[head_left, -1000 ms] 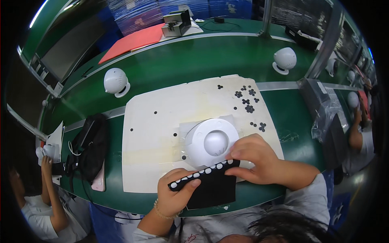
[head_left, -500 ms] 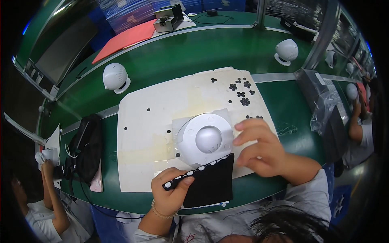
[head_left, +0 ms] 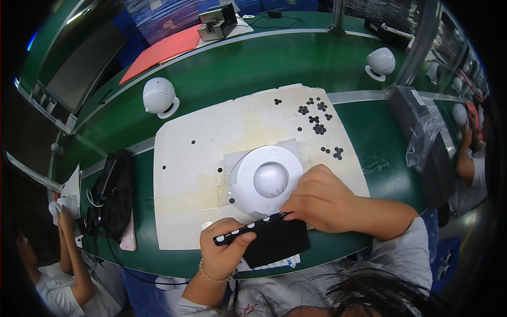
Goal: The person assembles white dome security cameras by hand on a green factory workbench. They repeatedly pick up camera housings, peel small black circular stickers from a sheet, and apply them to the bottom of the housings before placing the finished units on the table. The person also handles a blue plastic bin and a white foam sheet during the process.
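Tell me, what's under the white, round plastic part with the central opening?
A pale grey sheet shows past the edges of the white, round plastic part, with the off-white flat board around it. Whatever lies directly beneath the part cannot be seen: the part covers it.

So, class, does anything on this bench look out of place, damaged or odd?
The white board looks worn: its far edge is ragged and it has yellowish patches. Also, four black dots lie singly on its left, while most others cluster at its right, so those look like strays.
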Available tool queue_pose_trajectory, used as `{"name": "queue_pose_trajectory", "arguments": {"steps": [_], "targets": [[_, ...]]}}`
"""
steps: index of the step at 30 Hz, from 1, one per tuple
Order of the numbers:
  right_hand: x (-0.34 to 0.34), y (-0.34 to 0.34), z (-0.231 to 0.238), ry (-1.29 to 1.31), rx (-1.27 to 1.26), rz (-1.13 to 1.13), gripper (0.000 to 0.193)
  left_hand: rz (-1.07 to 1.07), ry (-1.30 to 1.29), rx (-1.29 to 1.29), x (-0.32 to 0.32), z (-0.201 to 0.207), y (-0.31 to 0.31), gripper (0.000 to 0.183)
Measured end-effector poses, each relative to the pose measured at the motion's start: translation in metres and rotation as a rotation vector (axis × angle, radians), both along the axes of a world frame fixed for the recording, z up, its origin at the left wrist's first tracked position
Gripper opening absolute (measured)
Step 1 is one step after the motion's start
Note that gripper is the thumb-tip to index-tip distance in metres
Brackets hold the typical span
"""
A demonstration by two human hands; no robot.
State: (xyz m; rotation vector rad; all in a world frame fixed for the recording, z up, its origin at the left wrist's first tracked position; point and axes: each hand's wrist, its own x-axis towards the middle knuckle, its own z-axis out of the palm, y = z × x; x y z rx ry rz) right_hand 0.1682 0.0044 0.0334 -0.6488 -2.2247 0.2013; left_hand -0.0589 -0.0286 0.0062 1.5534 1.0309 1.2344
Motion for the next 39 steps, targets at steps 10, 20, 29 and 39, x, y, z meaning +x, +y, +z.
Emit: {"name": "queue_pose_trajectory", "arguments": {"steps": [10, 20, 29, 39], "targets": [[0.006, -0.001, 0.012, 0.148, -0.292, 0.045, 0.010, -0.046, 0.142, 0.207, 0.004, 0.005, 0.003, 0.015], [0.025, -0.006, 0.033, 0.262, -0.553, -0.065, 0.012, 0.020, 0.126, 0.262, 0.004, 0.002, 0.004, 0.018], [0.024, -0.002, 0.026, 0.097, -0.449, 0.006, 0.032, 0.018, 0.159, 0.280, 0.005, 0.003, 0.005, 0.019], [0.006, -0.012, 0.020, 0.294, -0.336, 0.074, 0.046, 0.005, 0.224, 0.244, 0.009, 0.010, 0.003, 0.018]]}}
